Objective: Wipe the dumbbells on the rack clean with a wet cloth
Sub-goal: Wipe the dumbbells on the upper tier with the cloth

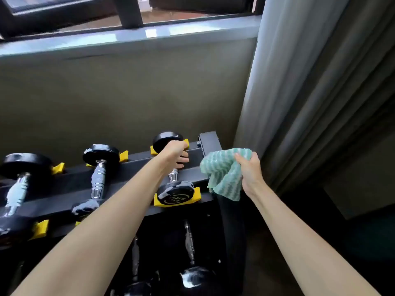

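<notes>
Your left hand (pixel 175 154) grips the chrome handle of the rightmost black-headed dumbbell (pixel 175 194) on the black metal rack (pixel 139 161), probably steadying it for wiping, while your right hand (pixel 249 169) clutches the bunched green-striped cloth (pixel 224 176) just right of it.

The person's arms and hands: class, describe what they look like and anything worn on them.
The left forearm and right forearm are bare to the frame's edge; no sleeves show. The left hand and right hand wear no gloves. No watch, bracelet or ring is visible on the parts in view, and no markings show.
</notes>
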